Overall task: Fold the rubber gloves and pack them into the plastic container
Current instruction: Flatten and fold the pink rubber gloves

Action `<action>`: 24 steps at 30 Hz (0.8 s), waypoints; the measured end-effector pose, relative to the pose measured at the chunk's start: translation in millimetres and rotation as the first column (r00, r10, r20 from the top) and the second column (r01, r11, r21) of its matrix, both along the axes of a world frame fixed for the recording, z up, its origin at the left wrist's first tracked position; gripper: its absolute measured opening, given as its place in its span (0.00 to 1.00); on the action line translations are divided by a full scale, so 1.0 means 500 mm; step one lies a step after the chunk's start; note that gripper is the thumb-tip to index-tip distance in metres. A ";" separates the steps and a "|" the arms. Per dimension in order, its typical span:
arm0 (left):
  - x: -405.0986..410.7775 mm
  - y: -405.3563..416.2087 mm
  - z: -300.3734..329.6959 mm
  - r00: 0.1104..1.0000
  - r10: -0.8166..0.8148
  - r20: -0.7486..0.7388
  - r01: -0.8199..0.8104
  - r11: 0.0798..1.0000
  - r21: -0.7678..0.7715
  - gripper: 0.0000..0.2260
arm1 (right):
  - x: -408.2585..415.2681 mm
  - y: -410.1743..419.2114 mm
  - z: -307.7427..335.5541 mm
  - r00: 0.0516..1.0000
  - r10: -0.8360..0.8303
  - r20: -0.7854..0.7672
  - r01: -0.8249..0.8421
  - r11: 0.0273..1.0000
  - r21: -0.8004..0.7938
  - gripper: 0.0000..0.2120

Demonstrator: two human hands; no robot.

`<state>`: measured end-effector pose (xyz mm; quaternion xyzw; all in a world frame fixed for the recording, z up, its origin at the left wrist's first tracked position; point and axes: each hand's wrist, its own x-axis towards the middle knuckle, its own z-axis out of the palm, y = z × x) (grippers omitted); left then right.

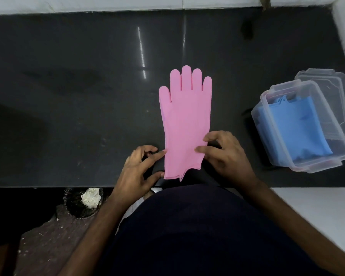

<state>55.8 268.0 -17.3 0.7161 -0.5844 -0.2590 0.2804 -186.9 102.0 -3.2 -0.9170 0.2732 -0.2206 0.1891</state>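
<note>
A pink rubber glove (184, 116) lies flat on the dark counter (78, 96), fingers pointing away from me, cuff at the near edge. It looks like two gloves stacked, with layered edges at the cuff. My left hand (139, 168) touches the cuff's left edge with its forefinger and thumb tips. My right hand (225, 152) rests on the cuff's right side, fingertips on the rubber. A clear plastic container (271, 124) stands at the right with folded blue gloves (295, 124) inside.
The container's clear lid (339, 96) lies behind and partly under the container at the far right. A white wall runs along the counter's back edge. Below the counter's near edge at the left, a dark bin (82, 202) holds white waste.
</note>
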 end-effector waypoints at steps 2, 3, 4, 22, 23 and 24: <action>-0.004 -0.003 -0.003 1.000 0.002 -0.026 -0.002 1.000 0.003 0.31 | 0.006 -0.006 0.015 0.999 0.013 0.040 -0.013 1.000 -0.004 0.10; -0.005 -0.004 -0.005 1.000 -0.001 -0.021 0.001 1.000 0.002 0.33 | 0.009 -0.009 0.023 0.998 0.014 0.064 -0.014 1.000 -0.001 0.11; -0.008 -0.003 -0.007 1.000 -0.003 -0.008 0.003 1.000 0.002 0.35 | 0.012 -0.012 0.031 0.997 0.010 0.083 -0.011 1.000 0.007 0.11; -0.068 -0.110 0.052 0.981 -0.013 -0.192 -0.039 0.965 -0.260 0.13 | -0.008 0.011 0.060 0.941 -0.204 0.269 0.132 0.956 0.262 0.11; -0.070 -0.111 0.057 0.974 -0.021 -0.224 -0.036 0.968 -0.250 0.14 | -0.010 0.013 0.058 0.933 -0.239 0.269 0.153 0.941 0.302 0.09; -0.072 -0.113 0.061 0.965 -0.020 -0.262 -0.043 0.972 -0.233 0.14 | -0.013 0.013 0.056 0.928 -0.266 0.260 0.176 0.930 0.324 0.07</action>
